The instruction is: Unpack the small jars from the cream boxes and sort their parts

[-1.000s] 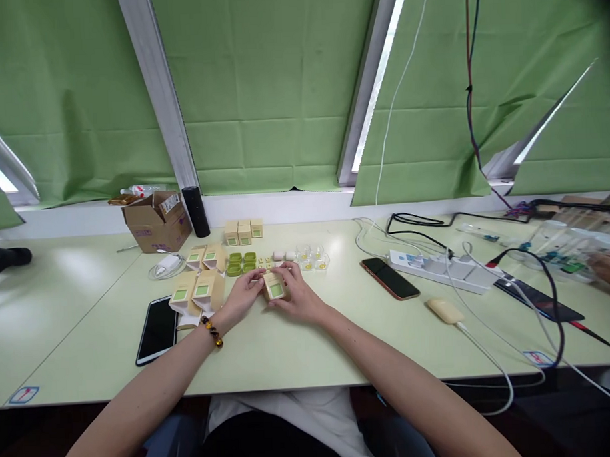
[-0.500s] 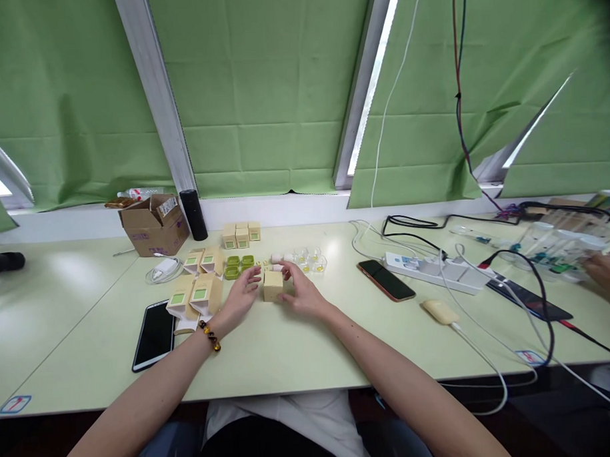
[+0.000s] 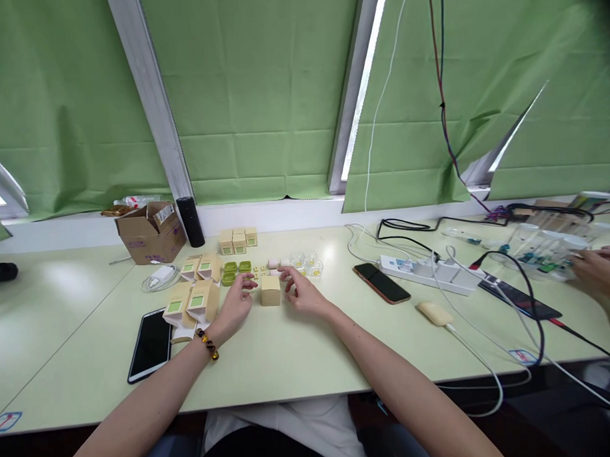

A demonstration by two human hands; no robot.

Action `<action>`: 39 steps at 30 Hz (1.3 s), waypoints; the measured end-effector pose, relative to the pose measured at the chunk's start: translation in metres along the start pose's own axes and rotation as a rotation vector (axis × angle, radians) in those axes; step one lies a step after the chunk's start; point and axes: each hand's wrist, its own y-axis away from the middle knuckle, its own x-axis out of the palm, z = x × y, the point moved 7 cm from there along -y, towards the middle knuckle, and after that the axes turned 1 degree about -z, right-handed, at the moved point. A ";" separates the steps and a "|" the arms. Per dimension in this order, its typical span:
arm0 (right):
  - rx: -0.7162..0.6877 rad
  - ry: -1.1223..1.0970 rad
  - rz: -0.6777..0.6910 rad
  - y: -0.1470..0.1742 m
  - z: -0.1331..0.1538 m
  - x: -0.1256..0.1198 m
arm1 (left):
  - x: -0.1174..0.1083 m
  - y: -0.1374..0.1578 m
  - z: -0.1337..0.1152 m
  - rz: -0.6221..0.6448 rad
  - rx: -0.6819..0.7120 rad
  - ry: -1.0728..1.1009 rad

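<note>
A small tan cardboard box (image 3: 270, 292) stands on the table between my hands. To its left is my left hand (image 3: 236, 301), fingers curved and apart, with nothing in it. My right hand (image 3: 303, 292) is just right of the box, its fingers bent and parted, holding nothing. Beyond the box lie small green trays (image 3: 229, 278), pale pink cylinders (image 3: 273, 263) and clear cups with yellow bits (image 3: 315, 268). Several open tan boxes with green windows (image 3: 203, 302) stand left of my left hand.
Three tan boxes (image 3: 239, 241) stand at the back. A phone (image 3: 149, 344) lies left, another phone (image 3: 381, 283) right, near a power strip (image 3: 426, 273) and cables. A brown carton (image 3: 152, 235) and black cylinder (image 3: 190, 222) stand back left. Another person's hand (image 3: 594, 272) is far right.
My right hand has come away from the small box, leaving a gap. My left hand has drawn slightly left. The view has shifted a little.
</note>
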 end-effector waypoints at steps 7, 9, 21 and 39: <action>0.024 -0.111 -0.022 0.002 0.007 0.017 | 0.000 0.000 -0.009 -0.045 0.037 0.051; 0.040 -0.288 -0.021 -0.001 0.005 0.018 | -0.004 0.000 -0.016 -0.075 0.050 0.074; 0.121 -0.971 -0.037 -0.001 0.012 -0.011 | -0.005 0.014 -0.046 -0.093 0.185 0.082; -0.042 -0.504 -0.219 0.002 0.031 0.024 | 0.015 0.030 -0.054 -0.067 0.354 -0.459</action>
